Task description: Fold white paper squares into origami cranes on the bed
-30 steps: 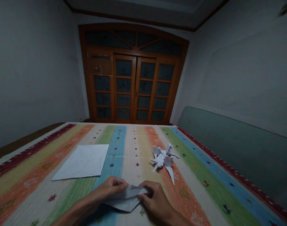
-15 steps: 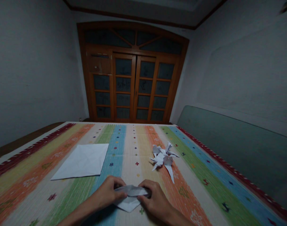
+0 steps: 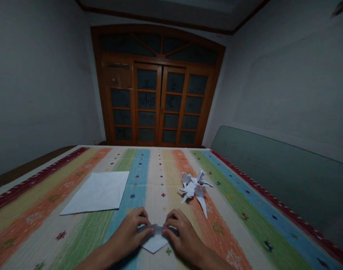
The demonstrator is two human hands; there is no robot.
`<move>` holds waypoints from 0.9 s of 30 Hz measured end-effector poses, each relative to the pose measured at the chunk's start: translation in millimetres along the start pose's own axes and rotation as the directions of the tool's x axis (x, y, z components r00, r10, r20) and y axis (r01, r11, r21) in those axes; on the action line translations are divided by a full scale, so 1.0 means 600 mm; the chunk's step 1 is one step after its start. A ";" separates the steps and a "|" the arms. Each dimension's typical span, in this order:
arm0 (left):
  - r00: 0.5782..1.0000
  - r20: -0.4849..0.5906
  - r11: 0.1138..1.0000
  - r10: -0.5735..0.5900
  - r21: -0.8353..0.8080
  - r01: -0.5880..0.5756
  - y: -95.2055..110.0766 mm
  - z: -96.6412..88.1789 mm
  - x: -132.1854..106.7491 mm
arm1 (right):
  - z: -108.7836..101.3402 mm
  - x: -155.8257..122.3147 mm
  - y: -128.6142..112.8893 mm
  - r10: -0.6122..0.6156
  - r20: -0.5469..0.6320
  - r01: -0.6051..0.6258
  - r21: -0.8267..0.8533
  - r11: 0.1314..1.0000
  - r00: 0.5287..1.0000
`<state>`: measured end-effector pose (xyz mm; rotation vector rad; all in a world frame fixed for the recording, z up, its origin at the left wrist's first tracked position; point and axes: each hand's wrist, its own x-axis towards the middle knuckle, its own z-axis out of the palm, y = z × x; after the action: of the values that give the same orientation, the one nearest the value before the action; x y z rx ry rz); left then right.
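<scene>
Folded white paper (image 3: pixel 157 243), one point toward the wearer, on striped woven cloth (image 3: pixel 30 234), close to the wearer and across the blue and cream stripes. Left hand (image 3: pixel 126 234) and right hand (image 3: pixel 182 232) hold it from either side, nearly meeting, fingers (image 3: pixel 143 225) curled narrow and pressing on its upper part. Beyond and right: white origami figure (image 3: pixel 192 189), pointed flaps raised, apart from the hands. Left: flat, creased white paper sheet (image 3: pixel 95 193). Farther: green padded panel (image 3: pixel 278 176); glazed wooden double doors (image 3: pixel 160 101).
</scene>
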<state>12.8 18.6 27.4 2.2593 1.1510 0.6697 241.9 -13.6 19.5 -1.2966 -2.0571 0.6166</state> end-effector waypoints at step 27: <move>0.962 -0.056 0.959 0.267 -0.085 -0.271 0.009 0.000 -0.006 | -0.002 0.004 0.014 -0.112 0.028 0.113 -0.042 0.993 0.993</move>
<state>14.0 12.9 30.4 2.3541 0.8186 0.8627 247.2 -8.3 15.4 -1.1933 -2.1591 0.5428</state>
